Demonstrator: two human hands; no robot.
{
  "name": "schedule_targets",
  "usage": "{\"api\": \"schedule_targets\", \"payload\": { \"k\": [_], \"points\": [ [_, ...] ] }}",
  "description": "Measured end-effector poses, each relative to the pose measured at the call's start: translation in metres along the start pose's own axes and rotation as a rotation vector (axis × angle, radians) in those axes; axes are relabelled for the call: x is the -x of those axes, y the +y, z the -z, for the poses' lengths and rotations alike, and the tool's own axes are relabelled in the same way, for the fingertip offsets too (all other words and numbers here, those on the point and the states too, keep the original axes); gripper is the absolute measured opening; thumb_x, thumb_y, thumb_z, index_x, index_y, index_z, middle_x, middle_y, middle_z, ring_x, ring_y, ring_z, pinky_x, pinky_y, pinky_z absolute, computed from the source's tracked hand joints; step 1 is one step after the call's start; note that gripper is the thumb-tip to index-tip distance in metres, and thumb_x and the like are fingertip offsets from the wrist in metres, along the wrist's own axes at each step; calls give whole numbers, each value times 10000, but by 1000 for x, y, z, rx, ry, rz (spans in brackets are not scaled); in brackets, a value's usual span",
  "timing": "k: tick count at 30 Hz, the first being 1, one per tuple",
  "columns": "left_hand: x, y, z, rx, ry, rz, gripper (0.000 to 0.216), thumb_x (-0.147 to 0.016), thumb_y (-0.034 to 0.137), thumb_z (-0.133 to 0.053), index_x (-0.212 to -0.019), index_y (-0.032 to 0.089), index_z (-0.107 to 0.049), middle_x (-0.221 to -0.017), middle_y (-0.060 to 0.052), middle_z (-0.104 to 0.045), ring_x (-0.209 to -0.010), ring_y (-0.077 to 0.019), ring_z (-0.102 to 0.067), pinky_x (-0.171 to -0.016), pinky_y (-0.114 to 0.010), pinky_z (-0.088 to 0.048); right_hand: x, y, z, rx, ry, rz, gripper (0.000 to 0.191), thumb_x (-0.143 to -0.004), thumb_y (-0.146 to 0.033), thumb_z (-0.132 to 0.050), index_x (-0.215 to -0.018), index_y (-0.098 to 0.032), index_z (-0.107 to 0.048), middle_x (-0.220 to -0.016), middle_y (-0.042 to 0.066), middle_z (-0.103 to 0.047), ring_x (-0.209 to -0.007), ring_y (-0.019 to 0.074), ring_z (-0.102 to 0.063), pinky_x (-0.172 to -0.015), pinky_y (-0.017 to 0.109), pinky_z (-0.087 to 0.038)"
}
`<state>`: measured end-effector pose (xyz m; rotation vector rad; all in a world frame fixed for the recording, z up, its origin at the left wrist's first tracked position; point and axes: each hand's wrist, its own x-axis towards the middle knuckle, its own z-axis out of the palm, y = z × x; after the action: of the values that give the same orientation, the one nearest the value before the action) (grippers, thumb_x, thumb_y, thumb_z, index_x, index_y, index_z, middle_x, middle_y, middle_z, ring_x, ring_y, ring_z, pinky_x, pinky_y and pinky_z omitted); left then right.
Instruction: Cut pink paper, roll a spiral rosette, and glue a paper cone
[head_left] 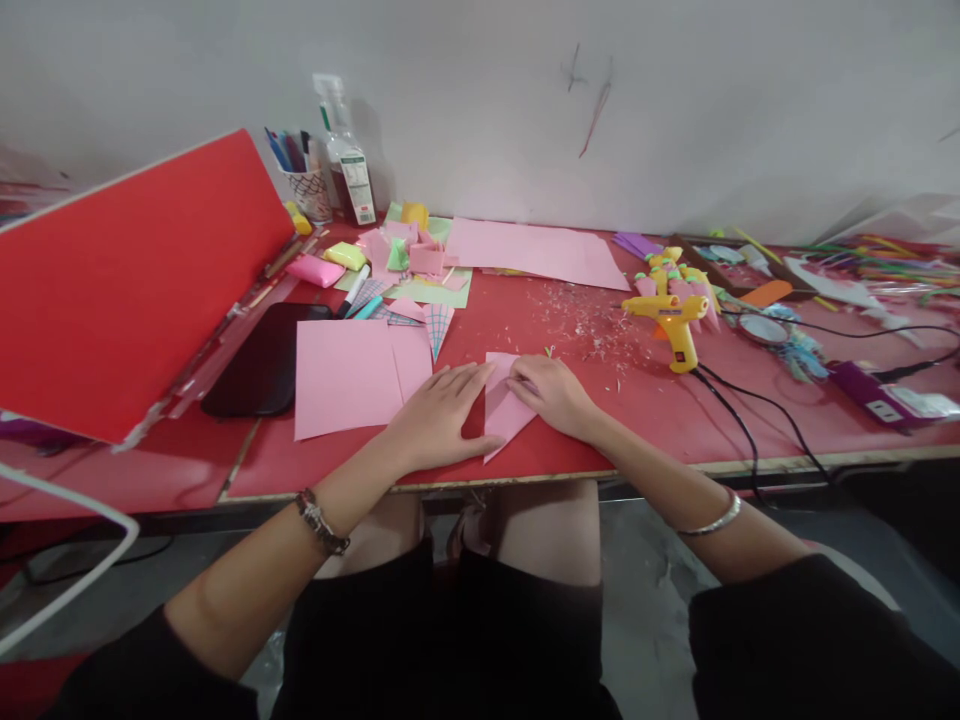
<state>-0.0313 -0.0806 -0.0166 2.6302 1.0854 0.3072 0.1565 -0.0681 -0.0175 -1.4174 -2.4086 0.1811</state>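
1. Head view, counting first: two hands at the near edge of the red table (645,420), one folded pink paper (501,412) under them, one yellow glue gun (670,318) to the right, and two flat pink sheets. The nearer sheet (345,378) is left of centre and the far sheet (536,250) lies at the back. There is also one bottle (346,150) and one cup of pens (307,188) at the upper left.
2. A red board (127,290) leans across the left of the frame, with a black pouch (262,368) lying just below its edge.
3. The folded paper sits at the centre of the frame, close to the table's front edge and just right of the nearer sheet. It is a narrow kite shape. Its long axis runs from the back of the table towards the person, and its sharp tip points down the frame, leaning slightly left.
4. The left hand (442,415) lies flat and palm down. Its fingers are stretched out and close together, and they press on the paper's left side.
5. The right hand (553,395) rests on the paper's upper right part. Its fingers are bent, with the tips down on the fold. From here I cannot tell whether they nip the edge or only press it.
6. The two hands almost meet over the paper, well apart from the glue gun.
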Motion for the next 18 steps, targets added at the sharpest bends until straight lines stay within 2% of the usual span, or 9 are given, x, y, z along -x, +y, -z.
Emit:
{"api": "schedule_targets", "payload": {
  "k": [13, 16, 18],
  "points": [
    [1, 0, 0, 7, 14, 1, 780, -703, 541, -455, -1308, 116, -206, -1341, -129, -308, -1211, -267, -292, -1011, -398, -233, -1, -1, 1, -10, -11, -21, 153, -784, -214, -421, -636, -177, -424, -659, 22, -515, -610, 136, -417, -577, 251, -282],
    [3, 0, 0, -3, 39, -12, 730, -705, 522, -466, -1304, 167, -248, -1308, -110, -321, -1183, -272, -316, -985, -399, -272, -1, -1, 1, -26, -16, -22, 142, -776, -188, -413, -635, -177, -427, -673, 23, -522, -625, 137, -427, -581, 249, -285],
    [4, 1, 1, -16, 32, -46, 630, -710, 510, -468, -1263, 236, -341, -1278, -81, -330, -1163, -267, -331, -969, -406, -289, -1, -1, 1, -32, -17, -31, 137, -770, -181, -415, -633, -177, -426, -673, 20, -519, -627, 135, -427, -582, 247, -286]
  ]
}}
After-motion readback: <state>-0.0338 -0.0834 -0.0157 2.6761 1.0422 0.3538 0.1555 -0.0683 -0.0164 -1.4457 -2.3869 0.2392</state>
